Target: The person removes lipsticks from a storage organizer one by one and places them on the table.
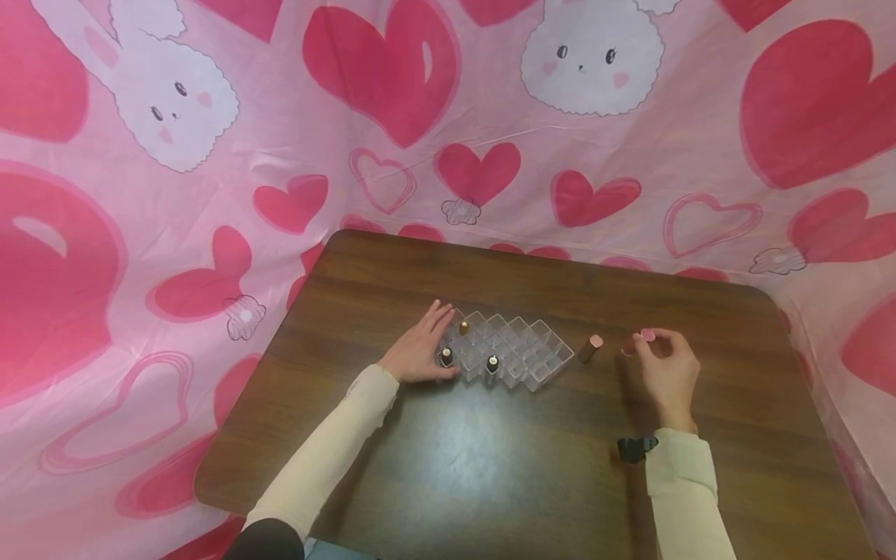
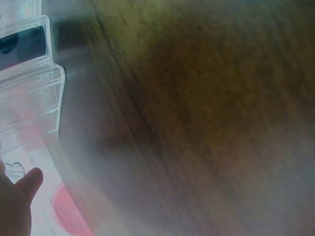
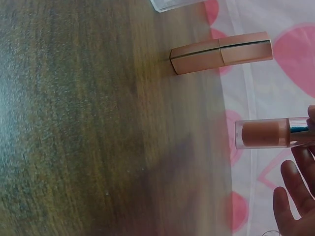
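At the left end of a clear lipstick organizer (image 1: 521, 354), my left hand (image 1: 418, 350) touches its edge, fingers straight at the back and thumb at the front. In the left wrist view one fingertip (image 2: 30, 183) shows beside the clear organizer wall (image 2: 54, 71). My right hand (image 1: 668, 369) is raised over the table's right side, pinching a lip gloss tube (image 3: 266, 133) with clear walls and pinkish-brown filling. Between that hand and the organizer, a rose-gold lipstick (image 1: 591, 348) stands upright on the table.
Two black-topped tubes, one at the organizer's left end (image 1: 446, 357) and one at its front (image 1: 493, 364), sit in slots. A gold-topped tube (image 1: 464, 327) sits at the back left. The wooden table (image 1: 448, 482) meets a pink heart-printed cloth (image 1: 483, 117) behind.
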`<action>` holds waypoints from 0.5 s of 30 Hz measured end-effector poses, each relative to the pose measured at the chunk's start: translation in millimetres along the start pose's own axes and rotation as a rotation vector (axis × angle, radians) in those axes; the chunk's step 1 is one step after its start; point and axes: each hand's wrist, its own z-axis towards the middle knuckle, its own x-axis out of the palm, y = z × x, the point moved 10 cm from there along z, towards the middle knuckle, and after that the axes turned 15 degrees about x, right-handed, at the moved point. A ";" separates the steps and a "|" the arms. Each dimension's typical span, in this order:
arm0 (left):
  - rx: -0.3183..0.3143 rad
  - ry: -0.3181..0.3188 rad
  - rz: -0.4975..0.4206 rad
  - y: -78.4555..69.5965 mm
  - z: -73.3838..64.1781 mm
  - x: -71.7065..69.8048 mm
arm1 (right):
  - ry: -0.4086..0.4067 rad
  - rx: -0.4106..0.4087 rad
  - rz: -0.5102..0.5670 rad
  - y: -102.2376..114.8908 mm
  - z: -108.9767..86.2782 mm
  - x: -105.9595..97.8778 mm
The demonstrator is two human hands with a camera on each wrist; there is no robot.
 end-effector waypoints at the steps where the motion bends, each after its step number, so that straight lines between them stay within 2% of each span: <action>1: 0.002 -0.001 0.001 -0.2 0.3 -0.3 | 0.001 -0.001 0.003 -0.2 0.3 0.1; 15: -0.018 0.007 -0.006 1.4 -0.4 1.7 | 0.004 0.029 -0.051 -11.1 3.3 7.7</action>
